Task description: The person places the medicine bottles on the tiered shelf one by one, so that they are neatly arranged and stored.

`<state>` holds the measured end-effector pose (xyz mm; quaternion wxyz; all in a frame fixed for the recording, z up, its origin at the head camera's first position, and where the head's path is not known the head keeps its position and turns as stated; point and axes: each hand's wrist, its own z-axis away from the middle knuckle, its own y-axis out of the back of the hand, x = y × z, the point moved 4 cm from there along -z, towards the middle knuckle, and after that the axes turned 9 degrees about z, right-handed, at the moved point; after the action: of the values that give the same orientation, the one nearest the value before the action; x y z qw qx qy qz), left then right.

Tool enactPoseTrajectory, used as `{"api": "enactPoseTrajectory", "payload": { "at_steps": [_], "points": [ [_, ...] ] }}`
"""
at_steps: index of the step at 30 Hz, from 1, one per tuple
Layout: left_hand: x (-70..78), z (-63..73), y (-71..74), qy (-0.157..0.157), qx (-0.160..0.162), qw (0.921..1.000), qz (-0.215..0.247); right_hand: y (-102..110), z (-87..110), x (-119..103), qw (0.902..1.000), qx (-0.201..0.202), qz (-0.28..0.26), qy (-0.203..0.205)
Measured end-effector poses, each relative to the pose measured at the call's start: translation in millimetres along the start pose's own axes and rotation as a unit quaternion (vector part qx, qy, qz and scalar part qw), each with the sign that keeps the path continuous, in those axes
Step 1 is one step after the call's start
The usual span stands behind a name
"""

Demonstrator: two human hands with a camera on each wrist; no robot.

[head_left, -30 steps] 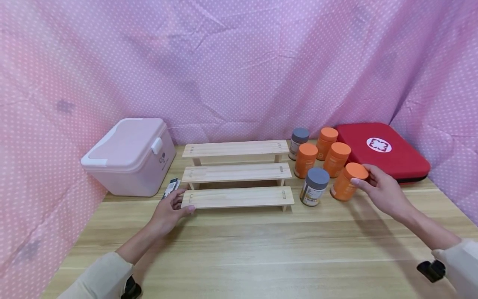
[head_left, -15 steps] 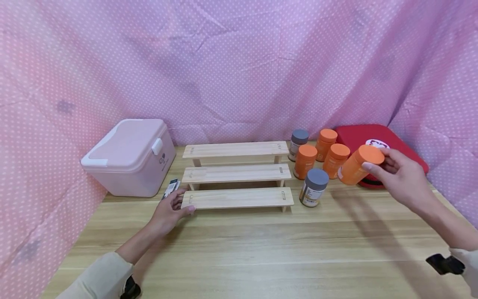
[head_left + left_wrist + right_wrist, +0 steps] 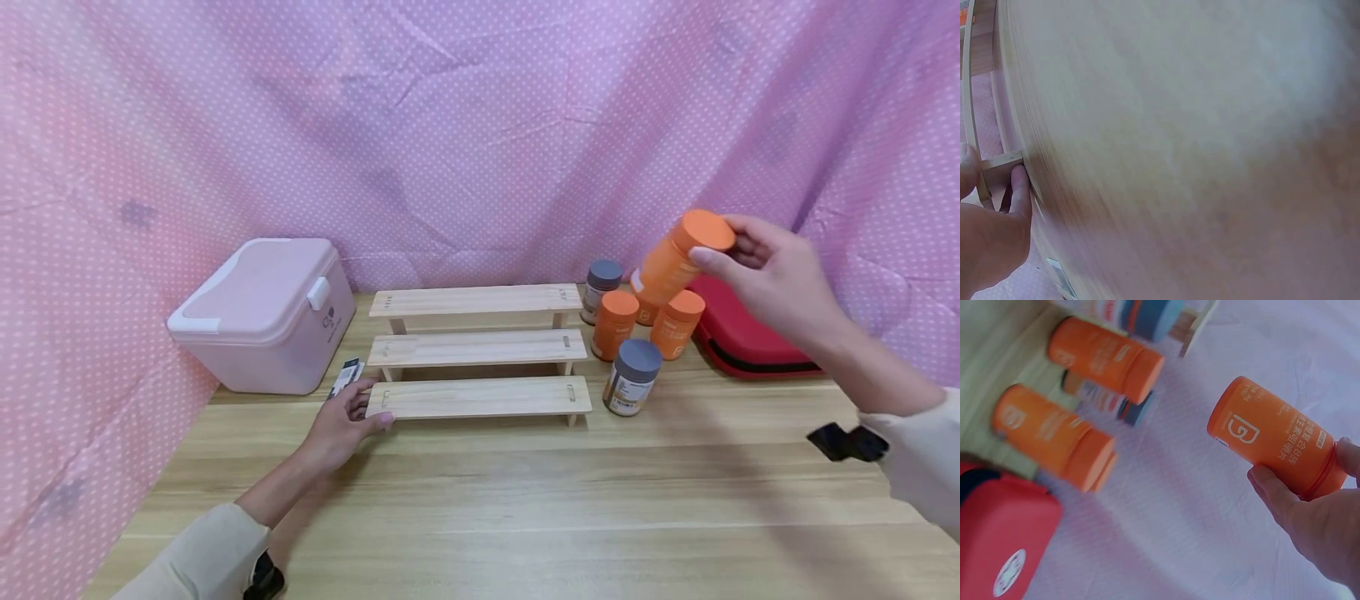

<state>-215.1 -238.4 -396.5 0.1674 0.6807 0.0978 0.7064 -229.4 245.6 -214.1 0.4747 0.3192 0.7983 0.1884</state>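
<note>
- Your right hand (image 3: pixel 783 279) pinches an orange bottle (image 3: pixel 666 268) near its top, tilted, raised off the table (image 3: pixel 480 517).
- A loose pinch could drop it; a low swing could topple the standing orange bottles (image 3: pixel 615 327).
- That hand reaches in from the right; your left hand (image 3: pixel 333 429) grips the front shelf (image 3: pixel 480 398) by its left end.

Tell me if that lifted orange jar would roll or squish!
The orange jar looks round, so it could roll on its side. The right hand holds it near its lid, so it's probably light. Its sides look undented, so likely stiff.
</note>
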Motion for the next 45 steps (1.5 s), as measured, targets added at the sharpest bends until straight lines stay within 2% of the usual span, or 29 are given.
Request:
{"api": "enactPoseTrajectory", "payload": {
  "at_steps": [5, 13, 22, 28, 31, 35, 41, 45],
  "points": [
    [-1.7, -0.4, -0.2, 0.006, 0.002, 1.0000, 0.000, -26, -18.1, -24, 0.9987, -0.032, -0.029, 0.027],
    [-2.5, -2.0, 0.0, 0.014, 0.005, 0.9999, 0.000, -71, -42.8, -55, 0.9934, -0.100, -0.025, 0.050],
    [-1.0, 0.2, -0.3, 0.019, 0.006, 0.9998, -0.005, -116, -62.7, -81, 0.9853, -0.144, -0.048, 0.080],
    [-0.4, 3.2, -2.5, 0.019, 0.007, 0.9998, -0.006, -151, -76.5, -103, 0.9728, -0.190, -0.111, 0.071],
    [-2.0, 6.2, -4.6, 0.023, 0.007, 0.9997, -0.006, -169, -82.0, -115, 0.9611, -0.219, -0.150, 0.077],
    [-3.0, 9.9, -6.8, 0.031, 0.008, 0.9995, -0.002, -190, -83.8, -127, 0.9477, -0.253, -0.172, 0.090],
    [-0.5, 14.2, -9.3, 0.029, 0.013, 0.9995, 0.001, -210, -82.5, -133, 0.9419, -0.278, -0.171, 0.079],
    [1.7, 15.4, -10.3, 0.026, 0.013, 0.9996, 0.002, -217, -82.0, -133, 0.9421, -0.284, -0.162, 0.074]
  ]
}}
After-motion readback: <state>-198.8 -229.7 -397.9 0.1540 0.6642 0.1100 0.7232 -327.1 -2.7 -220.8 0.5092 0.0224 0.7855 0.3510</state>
